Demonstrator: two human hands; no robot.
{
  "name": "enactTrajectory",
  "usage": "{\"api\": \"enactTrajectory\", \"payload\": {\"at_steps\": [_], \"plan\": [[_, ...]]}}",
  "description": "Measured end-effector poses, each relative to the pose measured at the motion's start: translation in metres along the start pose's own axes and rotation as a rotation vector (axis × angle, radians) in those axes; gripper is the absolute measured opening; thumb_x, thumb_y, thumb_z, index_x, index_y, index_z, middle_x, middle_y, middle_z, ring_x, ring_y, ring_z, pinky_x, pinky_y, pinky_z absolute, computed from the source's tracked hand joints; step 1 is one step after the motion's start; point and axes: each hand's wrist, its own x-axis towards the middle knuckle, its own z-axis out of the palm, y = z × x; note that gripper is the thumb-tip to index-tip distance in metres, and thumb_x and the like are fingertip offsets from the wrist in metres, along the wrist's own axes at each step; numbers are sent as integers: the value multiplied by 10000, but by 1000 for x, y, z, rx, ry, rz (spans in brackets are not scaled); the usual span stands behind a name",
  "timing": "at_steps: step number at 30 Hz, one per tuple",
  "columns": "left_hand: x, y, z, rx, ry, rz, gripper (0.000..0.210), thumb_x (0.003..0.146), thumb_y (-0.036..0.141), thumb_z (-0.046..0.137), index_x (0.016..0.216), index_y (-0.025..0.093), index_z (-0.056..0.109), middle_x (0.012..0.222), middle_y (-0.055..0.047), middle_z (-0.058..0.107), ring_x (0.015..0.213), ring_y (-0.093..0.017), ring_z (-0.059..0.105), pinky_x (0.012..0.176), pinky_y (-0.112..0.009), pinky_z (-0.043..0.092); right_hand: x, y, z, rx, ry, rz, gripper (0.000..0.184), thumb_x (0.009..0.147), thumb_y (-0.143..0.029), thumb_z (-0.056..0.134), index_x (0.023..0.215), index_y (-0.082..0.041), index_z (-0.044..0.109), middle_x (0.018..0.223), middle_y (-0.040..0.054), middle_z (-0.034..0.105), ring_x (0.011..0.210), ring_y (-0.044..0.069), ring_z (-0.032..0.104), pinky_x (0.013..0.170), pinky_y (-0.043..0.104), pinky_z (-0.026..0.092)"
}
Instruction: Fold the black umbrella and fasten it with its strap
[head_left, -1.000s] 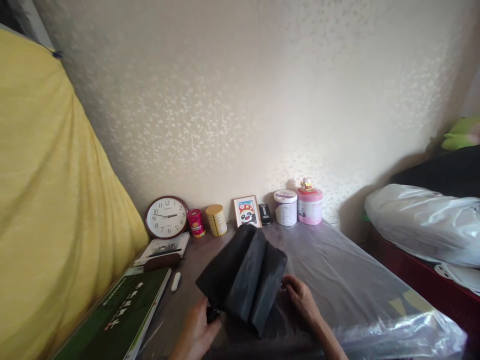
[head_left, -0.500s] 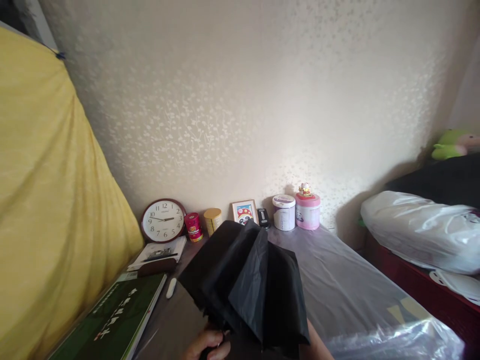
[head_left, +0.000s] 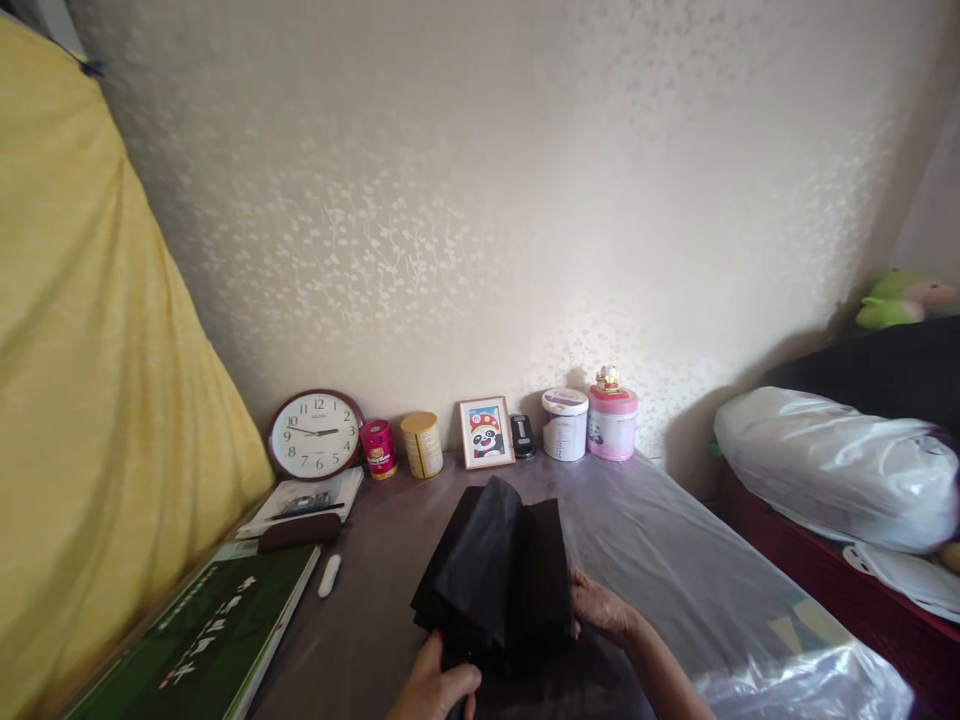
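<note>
A black folding umbrella (head_left: pixel 502 570), its canopy collapsed in loose folds, is held over the near middle of the table. My left hand (head_left: pixel 439 682) is closed around its lower end, thumb on top. At the umbrella's right side, my right hand (head_left: pixel 598 606) grips the edge of the fabric, with its fingertips partly hidden behind the folds.
On the left lie a green book (head_left: pixel 202 630), a dark brown case (head_left: pixel 300 532) and a small white stick-like object (head_left: pixel 329 576). Along the wall stand a clock (head_left: pixel 316 434), several tins, a framed panda picture (head_left: pixel 487 433) and a pink canister (head_left: pixel 613 425). A white plastic bag (head_left: pixel 832 465) sits right.
The umbrella's canopy has been drawn in narrower and lowered, uncovering the framed picture. My right hand, mostly hidden behind the fabric before, now shows at its right side.
</note>
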Motion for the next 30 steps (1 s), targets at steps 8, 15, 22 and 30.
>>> {"api": "enactTrajectory", "payload": {"at_steps": [8, 15, 22, 30], "plan": [[11, -1, 17, 225, 80, 45, 474, 686, 213, 471, 1152, 201, 385, 707, 28, 572, 520, -124, 553, 479, -229, 393, -26, -7, -28, -115, -218, 261, 105, 642, -259, 522, 594, -181, 574, 422, -55, 494, 371, 66, 411, 387, 166, 320], [18, -9, 26, 853, 179, 288, 672, 678, 40, 391, 1333, 148, 291, 1337, -201, 393, 950, -269, 609, 803, -385, 465, -57, 10, -57, -278, 16, 261, 118, 657, -209, 494, 611, -193, 601, 442, -42, 547, 426, 104, 491, 428, 192, 352], [10, 1, 24, 911, 97, 196, 699, 692, 122, 462, 1361, 131, 258, 1424, -180, 309, 1063, -257, 570, 887, -359, 454, -68, 13, -76, -663, 293, 79, 150, 710, -271, 531, 713, -217, 671, 684, 19, 684, 654, 189, 624, 592, 263, 451], [12, -4, 22, 804, 47, 247, 723, 686, 128, 472, 1366, 102, 228, 1406, -128, 360, 1317, -192, 316, 1076, -277, 280, -36, -47, -26, -818, 437, -373, 249, 897, -305, 396, 1063, -257, 576, 947, 34, 659, 804, 156, 644, 724, 263, 509]]}}
